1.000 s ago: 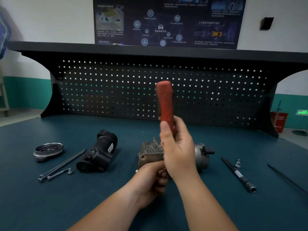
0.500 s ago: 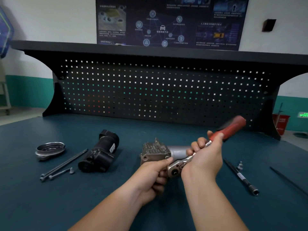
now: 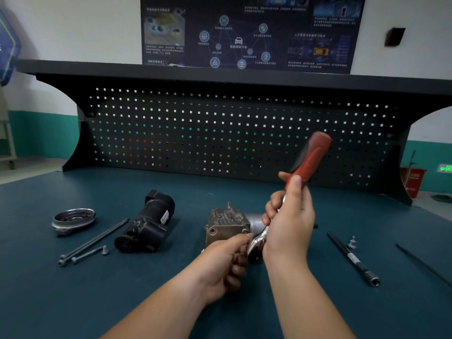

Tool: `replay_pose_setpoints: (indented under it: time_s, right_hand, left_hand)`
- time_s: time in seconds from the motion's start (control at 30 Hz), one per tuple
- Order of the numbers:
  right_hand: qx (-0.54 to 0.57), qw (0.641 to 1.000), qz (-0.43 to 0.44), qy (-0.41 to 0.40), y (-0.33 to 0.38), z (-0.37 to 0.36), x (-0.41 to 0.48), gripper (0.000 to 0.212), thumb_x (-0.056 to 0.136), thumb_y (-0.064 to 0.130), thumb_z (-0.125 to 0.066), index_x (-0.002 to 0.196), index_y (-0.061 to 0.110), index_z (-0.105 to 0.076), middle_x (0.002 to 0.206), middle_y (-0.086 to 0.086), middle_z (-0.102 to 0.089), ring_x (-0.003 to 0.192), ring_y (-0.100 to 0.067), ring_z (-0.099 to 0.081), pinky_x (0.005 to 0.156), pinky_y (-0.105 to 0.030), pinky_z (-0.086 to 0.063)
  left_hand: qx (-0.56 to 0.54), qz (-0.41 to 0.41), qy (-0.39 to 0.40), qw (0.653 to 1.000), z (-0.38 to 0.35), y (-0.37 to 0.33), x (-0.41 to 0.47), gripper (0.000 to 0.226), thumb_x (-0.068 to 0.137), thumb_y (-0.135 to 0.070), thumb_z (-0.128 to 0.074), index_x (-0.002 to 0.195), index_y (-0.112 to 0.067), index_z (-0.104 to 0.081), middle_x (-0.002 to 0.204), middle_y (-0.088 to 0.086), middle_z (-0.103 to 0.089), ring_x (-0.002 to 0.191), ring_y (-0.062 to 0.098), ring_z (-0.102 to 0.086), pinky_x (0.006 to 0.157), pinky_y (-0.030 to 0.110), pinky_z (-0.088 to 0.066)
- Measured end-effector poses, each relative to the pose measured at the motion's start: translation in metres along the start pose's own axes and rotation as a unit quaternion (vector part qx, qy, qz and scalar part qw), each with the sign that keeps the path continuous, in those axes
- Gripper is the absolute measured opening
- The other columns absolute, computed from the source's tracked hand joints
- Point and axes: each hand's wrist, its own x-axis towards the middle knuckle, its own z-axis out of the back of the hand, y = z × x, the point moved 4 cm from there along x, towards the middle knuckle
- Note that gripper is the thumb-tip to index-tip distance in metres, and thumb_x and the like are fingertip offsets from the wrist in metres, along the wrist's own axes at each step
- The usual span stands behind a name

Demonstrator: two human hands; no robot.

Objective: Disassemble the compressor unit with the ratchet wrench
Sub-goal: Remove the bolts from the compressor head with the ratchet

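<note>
The grey metal compressor unit (image 3: 227, 226) lies mid-table, its right part hidden behind my hands. My right hand (image 3: 289, 223) grips the ratchet wrench (image 3: 309, 157) where the chrome shank meets the red handle; the handle slants up and to the right. The wrench's chrome head (image 3: 255, 244) sits at the unit's near right corner. My left hand (image 3: 225, 263) has its fingers curled at the wrench head, thumb against the unit's front edge.
A black motor housing (image 3: 146, 223), a round metal cover (image 3: 73, 218) and long bolts (image 3: 93, 241) lie to the left. A black extension bar (image 3: 353, 259), a small socket (image 3: 351, 242) and a thin rod (image 3: 423, 264) lie to the right. The pegboard (image 3: 220, 133) stands behind.
The wrench handle swung from upright down to the right, then back up partway toward upright. My left hand has stayed at the wrench head.
</note>
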Motion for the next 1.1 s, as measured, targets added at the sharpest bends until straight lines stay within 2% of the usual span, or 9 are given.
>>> replay_pose_setpoints:
  time_s: [0.13,0.23,0.4,0.53,0.63,0.73,0.83,1.0,1.1]
  right_hand:
    - [-0.076,0.987,0.05,0.134,-0.002,-0.011,-0.005,0.022,0.088,0.049,-0.055,0.086,0.029,-0.062,0.05,0.013,-0.039,0.044,-0.003,-0.034,0.041,-0.017,-0.03]
    - [-0.173,0.944,0.107,0.262,-0.004,-0.022,-0.016,0.017,0.079,0.053,-0.057,0.082,0.037,-0.062,0.053,0.014,-0.044,0.049,-0.001,-0.038,0.047,-0.017,-0.032]
    - [-0.24,0.883,0.173,0.364,-0.006,-0.033,-0.031,0.005,0.08,0.047,-0.058,0.085,0.045,-0.06,0.068,0.008,-0.058,0.061,-0.005,-0.05,0.058,-0.017,-0.042]
    - [-0.178,0.941,0.138,0.255,-0.002,-0.026,-0.025,0.022,0.079,0.05,-0.055,0.083,0.029,-0.06,0.055,0.017,-0.048,0.051,0.001,-0.042,0.05,-0.011,-0.034]
    - [-0.048,0.995,0.045,0.08,-0.002,-0.01,-0.012,0.02,0.089,0.043,-0.054,0.087,0.024,-0.061,0.05,0.015,-0.041,0.044,0.0,-0.034,0.041,-0.014,-0.028]
    - [0.08,0.985,-0.065,-0.139,-0.006,0.016,0.001,0.024,0.098,0.035,-0.042,0.083,0.022,-0.054,0.048,0.013,-0.034,0.037,-0.002,-0.029,0.036,-0.015,-0.023]
    - [0.104,0.964,-0.131,-0.205,-0.01,0.027,0.011,0.027,0.099,0.039,-0.039,0.081,0.021,-0.051,0.05,0.01,-0.031,0.035,-0.004,-0.027,0.036,-0.014,-0.02]
    - [-0.026,1.0,-0.008,0.014,-0.004,0.003,0.007,0.023,0.096,0.043,-0.045,0.088,0.024,-0.056,0.047,0.015,-0.037,0.04,0.0,-0.032,0.039,-0.015,-0.027]
    - [-0.166,0.948,0.087,0.256,-0.008,-0.022,-0.013,0.018,0.083,0.05,-0.057,0.087,0.032,-0.06,0.055,0.017,-0.049,0.049,0.001,-0.041,0.048,-0.016,-0.035]
  left_hand:
    - [0.033,-0.015,0.003,0.999,0.001,0.0,0.0,0.041,0.089,-0.029,-0.058,0.051,-0.022,-0.047,0.048,-0.007,-0.034,0.037,0.004,-0.027,0.036,0.014,-0.016]
    - [0.055,-0.032,0.017,0.998,0.003,0.001,0.002,0.045,0.089,-0.014,-0.049,0.045,-0.022,-0.049,0.047,-0.008,-0.037,0.039,0.004,-0.027,0.041,0.016,-0.016]
    - [0.035,-0.088,0.02,0.995,0.0,-0.003,0.0,0.019,0.075,-0.023,-0.051,0.059,-0.024,-0.061,0.063,0.002,-0.046,0.062,0.017,-0.04,0.058,0.029,-0.025]
    - [0.05,-0.08,0.009,0.996,0.001,-0.001,0.003,0.027,0.085,-0.005,-0.046,0.062,-0.019,-0.051,0.052,-0.003,-0.041,0.05,0.009,-0.032,0.05,0.023,-0.02]
    - [0.022,-0.061,0.001,0.998,0.001,-0.001,0.004,0.035,0.09,-0.009,-0.051,0.058,-0.02,-0.041,0.045,-0.008,-0.031,0.036,0.003,-0.024,0.041,0.016,-0.014]
    - [-0.017,-0.059,0.009,0.998,-0.001,-0.001,0.004,0.036,0.088,-0.023,-0.058,0.056,-0.021,-0.043,0.044,-0.009,-0.032,0.034,0.001,-0.025,0.036,0.013,-0.014]
    - [-0.005,-0.068,0.012,0.998,-0.003,-0.001,0.005,0.037,0.087,-0.029,-0.059,0.054,-0.022,-0.043,0.046,-0.009,-0.034,0.035,0.002,-0.026,0.035,0.013,-0.015]
    - [0.03,-0.072,0.011,0.997,0.001,0.0,0.004,0.035,0.091,-0.025,-0.056,0.057,-0.022,-0.048,0.046,-0.009,-0.038,0.038,0.004,-0.028,0.036,0.015,-0.018]
    - [0.052,-0.08,0.016,0.995,0.002,0.001,0.001,0.025,0.079,-0.019,-0.059,0.056,-0.022,-0.049,0.045,-0.007,-0.042,0.038,0.005,-0.032,0.037,0.017,-0.021]
